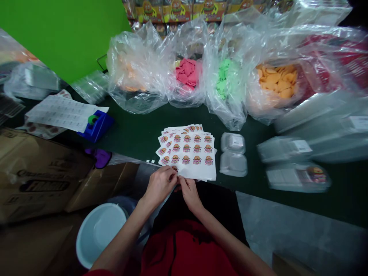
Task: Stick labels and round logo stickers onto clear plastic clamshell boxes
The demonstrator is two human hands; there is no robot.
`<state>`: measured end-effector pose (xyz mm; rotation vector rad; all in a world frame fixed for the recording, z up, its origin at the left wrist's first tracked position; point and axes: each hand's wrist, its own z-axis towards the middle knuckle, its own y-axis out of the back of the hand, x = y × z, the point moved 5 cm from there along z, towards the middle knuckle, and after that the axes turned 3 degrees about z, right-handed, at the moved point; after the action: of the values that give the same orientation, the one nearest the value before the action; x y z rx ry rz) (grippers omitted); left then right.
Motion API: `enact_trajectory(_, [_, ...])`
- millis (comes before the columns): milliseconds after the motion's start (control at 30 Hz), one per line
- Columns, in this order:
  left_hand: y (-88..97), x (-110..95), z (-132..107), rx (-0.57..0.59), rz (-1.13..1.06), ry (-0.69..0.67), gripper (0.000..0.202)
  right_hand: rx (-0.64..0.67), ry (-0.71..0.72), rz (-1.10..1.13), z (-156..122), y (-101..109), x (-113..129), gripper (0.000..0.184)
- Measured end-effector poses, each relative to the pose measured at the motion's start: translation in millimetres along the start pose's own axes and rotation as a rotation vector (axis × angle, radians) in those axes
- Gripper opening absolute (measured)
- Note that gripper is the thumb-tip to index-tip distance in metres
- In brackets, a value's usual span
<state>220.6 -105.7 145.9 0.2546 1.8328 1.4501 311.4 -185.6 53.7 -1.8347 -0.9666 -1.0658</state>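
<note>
A stack of white sticker sheets (189, 153) printed with small burger stickers lies fanned on the dark green table (135, 134), near its front edge. My left hand (159, 184) and my right hand (188, 191) meet at the near edge of the top sheet, both with fingers pinched together on its lower left corner. What the fingertips hold beyond the sheet's edge is too small to make out. An open clear plastic clamshell box (233, 154) lies just right of the sheets.
Clear bags hold orange (277, 81), green (225, 78), pink (186, 73) and pale orange (130, 73) pieces at the back. Stacks of clear boxes (299, 176) sit on the right. A blue holder (97, 124), label sheets (61, 112), cardboard boxes (37, 176) and a white basin (96, 232) lie left.
</note>
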Motion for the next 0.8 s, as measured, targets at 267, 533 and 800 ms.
enact_trajectory(267, [-6.2, -4, 0, -0.042, 0.127, -0.020, 0.018, -0.017, 0.008, 0.035, -2, -1, 9, 0.051])
enact_trajectory(533, [3.0, 0, -6, -0.050, -0.062, -0.029, 0.020, 0.015, -0.008, 0.116, -1, -3, 11, 0.050])
enact_trajectory(800, [-7.2, -9, -4, -0.029, 0.147, -0.075, 0.019, -0.022, 0.066, 0.039, -3, 0, 14, 0.049])
